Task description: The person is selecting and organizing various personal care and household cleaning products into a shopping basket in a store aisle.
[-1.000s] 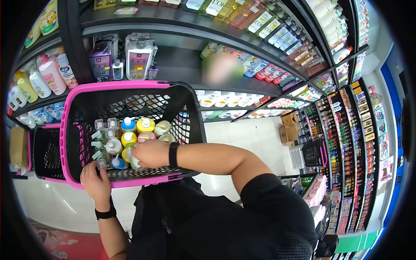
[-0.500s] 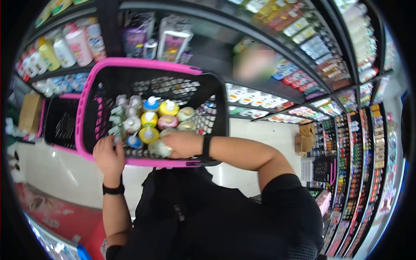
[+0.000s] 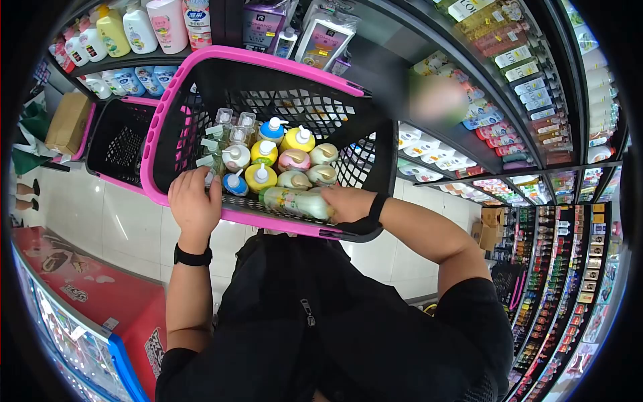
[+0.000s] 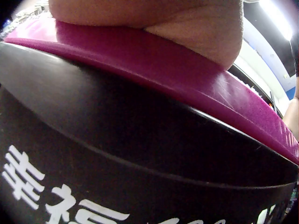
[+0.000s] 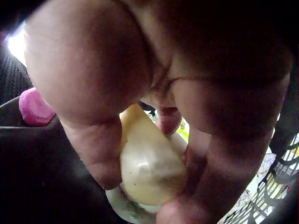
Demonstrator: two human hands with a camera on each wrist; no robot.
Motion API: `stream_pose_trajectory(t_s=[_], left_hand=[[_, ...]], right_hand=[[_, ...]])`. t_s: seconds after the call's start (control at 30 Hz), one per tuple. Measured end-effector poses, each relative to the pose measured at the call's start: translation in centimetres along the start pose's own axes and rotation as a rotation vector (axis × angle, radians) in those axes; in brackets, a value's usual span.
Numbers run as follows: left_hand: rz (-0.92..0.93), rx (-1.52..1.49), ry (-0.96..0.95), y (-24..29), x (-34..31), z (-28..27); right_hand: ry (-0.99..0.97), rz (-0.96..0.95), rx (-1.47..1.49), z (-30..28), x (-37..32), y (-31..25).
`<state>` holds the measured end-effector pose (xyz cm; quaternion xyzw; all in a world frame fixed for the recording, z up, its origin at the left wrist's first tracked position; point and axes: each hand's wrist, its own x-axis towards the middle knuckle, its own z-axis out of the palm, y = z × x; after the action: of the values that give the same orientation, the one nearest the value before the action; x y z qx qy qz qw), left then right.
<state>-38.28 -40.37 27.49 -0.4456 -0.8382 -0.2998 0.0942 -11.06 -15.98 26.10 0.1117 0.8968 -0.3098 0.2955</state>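
Left hand (image 3: 194,201) and right hand (image 3: 347,204) work apart along the near side of a black basket (image 3: 268,224) with a pink rim. The left hand's fingers curl over the near left part of that rim and grip it; the left wrist view shows the hand (image 4: 140,18) pressed down on the pink edge, with the basket's (image 4: 154,74) black wall and white lettering below it. The right hand is closed round the end of a pale bottle (image 3: 295,201) that lies on its side inside the basket, just within the near rim. In the right wrist view, the fingers (image 5: 98,154) wrap a cream-coloured rounded part of the bottle (image 5: 149,172). Beyond the lying bottle, upright pump bottles (image 3: 268,157) with blue, yellow, pink and cream tops stand packed together across the basket's middle and left. A second basket (image 3: 120,144), also black with a pink rim, sits just left of the first. A cardboard box (image 3: 69,122) stands further left. Dark shelves (image 3: 375,53) stocked with bottles and packets rise on the far side and run off to the right. White floor tiles (image 3: 114,228) show on the near left, beside a red cabinet (image 3: 87,288).
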Motion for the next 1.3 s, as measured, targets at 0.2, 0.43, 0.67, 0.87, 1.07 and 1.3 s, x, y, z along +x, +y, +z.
stream_pose_trajectory(t_s=[0.2,0.43,0.67,0.87,1.07,1.3], left_hand=[[0.007,0.032,-0.006,-0.7,-0.2,0.6],[0.005,0.043,-0.032,-0.1,-0.1,0.0],[0.005,0.039,-0.034,-0.4,-0.3,0.4],[-0.046,0.063,-0.080,-0.3,-0.3,0.5],[-0.083,0.018,-0.078,0.3,-0.2,0.4],[-0.114,0.319,0.064,2.6,-2.0,0.6]], right_hand=[[-0.107,0.041,-0.088,0.2,1.2,1.5],[-0.308,0.089,-0.259,-1.7,1.0,-0.3],[-0.208,0.048,-0.269,-4.1,-0.3,-0.8],[0.720,-0.025,-0.005,-14.7,-9.5,2.7],[1.212,0.469,0.145,-17.9,-17.0,21.2],[1.542,0.309,0.717,-19.6,-17.6,33.0]])
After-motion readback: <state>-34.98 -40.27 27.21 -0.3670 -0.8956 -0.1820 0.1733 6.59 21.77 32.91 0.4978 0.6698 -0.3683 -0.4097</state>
